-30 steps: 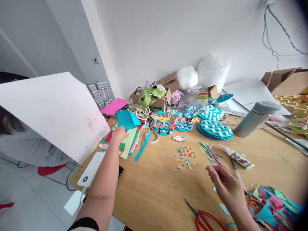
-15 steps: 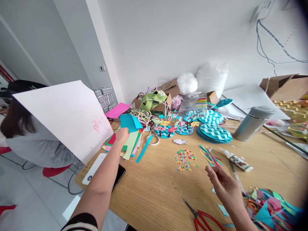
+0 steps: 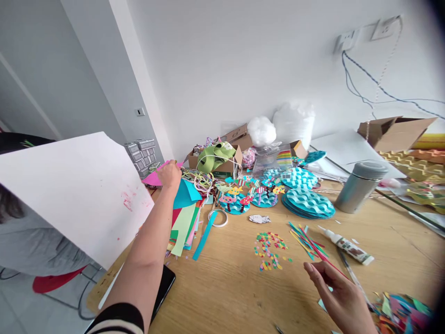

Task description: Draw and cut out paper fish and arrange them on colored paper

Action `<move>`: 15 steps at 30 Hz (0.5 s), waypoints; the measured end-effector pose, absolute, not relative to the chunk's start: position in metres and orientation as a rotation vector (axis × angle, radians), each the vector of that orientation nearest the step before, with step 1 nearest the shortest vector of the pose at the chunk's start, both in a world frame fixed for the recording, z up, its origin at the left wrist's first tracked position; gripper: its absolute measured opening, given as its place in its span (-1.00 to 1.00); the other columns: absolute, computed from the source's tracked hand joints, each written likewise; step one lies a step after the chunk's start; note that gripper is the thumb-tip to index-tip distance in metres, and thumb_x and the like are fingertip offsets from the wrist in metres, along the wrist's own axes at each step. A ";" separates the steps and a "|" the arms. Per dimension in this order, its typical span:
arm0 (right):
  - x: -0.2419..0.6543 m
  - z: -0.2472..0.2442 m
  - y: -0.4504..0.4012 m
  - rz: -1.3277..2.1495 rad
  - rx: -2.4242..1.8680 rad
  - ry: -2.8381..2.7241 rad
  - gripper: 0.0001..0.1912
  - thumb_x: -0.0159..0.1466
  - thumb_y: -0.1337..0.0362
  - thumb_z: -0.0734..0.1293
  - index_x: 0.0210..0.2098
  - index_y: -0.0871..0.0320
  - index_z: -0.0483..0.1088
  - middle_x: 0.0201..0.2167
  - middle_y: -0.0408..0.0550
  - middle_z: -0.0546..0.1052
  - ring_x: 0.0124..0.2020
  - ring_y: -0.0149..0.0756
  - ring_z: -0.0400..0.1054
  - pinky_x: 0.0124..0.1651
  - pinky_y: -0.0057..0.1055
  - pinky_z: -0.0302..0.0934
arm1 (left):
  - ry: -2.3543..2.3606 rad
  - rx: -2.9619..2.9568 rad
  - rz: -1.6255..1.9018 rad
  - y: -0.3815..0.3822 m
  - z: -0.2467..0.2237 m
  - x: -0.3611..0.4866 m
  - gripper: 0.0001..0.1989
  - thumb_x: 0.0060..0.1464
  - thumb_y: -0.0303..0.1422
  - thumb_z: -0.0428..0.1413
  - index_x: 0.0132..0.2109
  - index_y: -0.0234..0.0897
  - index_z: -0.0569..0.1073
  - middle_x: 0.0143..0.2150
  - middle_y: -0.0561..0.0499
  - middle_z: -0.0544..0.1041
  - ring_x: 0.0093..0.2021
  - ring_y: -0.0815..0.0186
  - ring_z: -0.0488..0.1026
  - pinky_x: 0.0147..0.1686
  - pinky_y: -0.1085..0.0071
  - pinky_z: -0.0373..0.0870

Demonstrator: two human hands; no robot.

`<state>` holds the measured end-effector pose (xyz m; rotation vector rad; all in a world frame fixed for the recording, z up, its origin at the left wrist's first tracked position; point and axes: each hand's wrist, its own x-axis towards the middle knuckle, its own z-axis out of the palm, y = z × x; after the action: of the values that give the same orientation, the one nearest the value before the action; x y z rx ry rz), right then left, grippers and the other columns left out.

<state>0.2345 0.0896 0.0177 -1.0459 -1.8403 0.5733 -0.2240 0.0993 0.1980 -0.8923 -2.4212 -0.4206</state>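
Far out at the left, my left hand (image 3: 169, 174) is closed on a pink sheet of paper (image 3: 152, 179), its fingertips partly hidden. Just in front of that sheet lies blue paper (image 3: 187, 195), on top of a stack of coloured paper (image 3: 182, 232). My right hand (image 3: 339, 290) hovers low over the table's right side, fingers loosely curled, thumb apart, holding nothing that I can see. Beside it are thin coloured paper strips (image 3: 308, 239) and a glue bottle (image 3: 351, 247). Small confetti dots (image 3: 271, 250) are scattered to its left.
Wavy blue paper discs (image 3: 308, 204), little fish decorations (image 3: 236, 199) and a steel flask (image 3: 361, 188) stand along the back. A roll of tape (image 3: 219, 218) lies mid-table. A white board (image 3: 76, 195) leans at the left, with a seated person behind it.
My left hand has moved from the blue paper to the pink sheet farther back. The view has shifted, and the red-handled pliers have mostly left the frame. My right hand keeps its curled pose.
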 end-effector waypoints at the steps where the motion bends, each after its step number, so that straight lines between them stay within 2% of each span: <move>1: 0.235 0.017 0.091 0.569 -1.055 -1.851 -0.57 0.18 -0.10 0.28 -0.57 0.11 0.38 -0.68 -0.16 0.32 -0.66 -0.41 0.18 -0.62 -0.50 0.14 | -2.407 -0.937 -0.429 0.110 0.199 -0.223 -0.59 0.28 -0.34 -0.22 0.11 -0.27 0.41 -0.07 -0.25 0.55 -0.03 0.04 0.48 -0.10 0.19 0.35; 4: 0.237 0.013 0.094 0.563 -1.088 -1.871 -0.55 0.17 -0.13 0.28 -0.58 0.11 0.38 -0.68 -0.15 0.34 -0.66 -0.39 0.20 -0.61 -0.51 0.16 | -2.421 -1.083 -0.429 0.140 0.192 -0.223 -0.62 0.29 -0.33 -0.18 0.12 -0.21 0.40 -0.01 -0.18 0.54 0.03 0.08 0.45 -0.05 0.24 0.33; 6: 0.239 0.012 0.096 0.565 -1.112 -1.869 -0.55 0.16 -0.14 0.28 -0.57 0.11 0.40 -0.68 -0.14 0.37 -0.65 -0.38 0.22 -0.60 -0.50 0.17 | -2.486 -1.162 -0.404 0.151 0.180 -0.225 -0.63 0.25 -0.32 -0.07 0.16 -0.21 0.37 0.01 -0.17 0.53 0.02 0.10 0.45 -0.04 0.27 0.33; 9: 0.242 0.011 0.096 0.596 -1.137 -1.879 -0.57 0.16 -0.12 0.29 -0.54 0.11 0.42 -0.64 -0.12 0.42 -0.64 -0.37 0.27 -0.59 -0.50 0.19 | -2.606 -1.222 -0.342 0.148 0.159 -0.230 -0.51 0.17 -0.30 0.08 0.23 -0.30 0.28 0.07 -0.23 0.50 0.04 0.11 0.45 -0.03 0.31 0.33; 11: 0.242 0.011 0.094 0.609 -1.141 -1.887 -0.59 0.16 -0.11 0.29 -0.52 0.11 0.43 -0.64 -0.13 0.42 -0.64 -0.37 0.26 -0.60 -0.49 0.18 | -2.687 -1.232 -0.281 0.132 0.148 -0.233 -0.53 0.15 -0.26 0.10 0.18 -0.33 0.34 0.07 -0.25 0.50 0.05 0.09 0.45 -0.04 0.31 0.34; 15: 0.236 0.013 0.088 0.628 -1.080 -1.906 -0.61 0.20 -0.07 0.28 -0.53 0.11 0.39 -0.66 -0.15 0.36 -0.63 -0.38 0.21 -0.56 -0.47 0.16 | -2.844 -1.262 -0.100 0.082 0.128 -0.230 -0.64 0.05 -0.18 0.18 -0.06 -0.29 0.52 0.00 -0.21 0.54 0.03 0.05 0.47 -0.05 0.31 0.37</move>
<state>0.2358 0.0884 0.0135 -1.0795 -1.9055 0.6278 -0.2301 0.0822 0.1282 -1.2622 -2.8441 -0.1005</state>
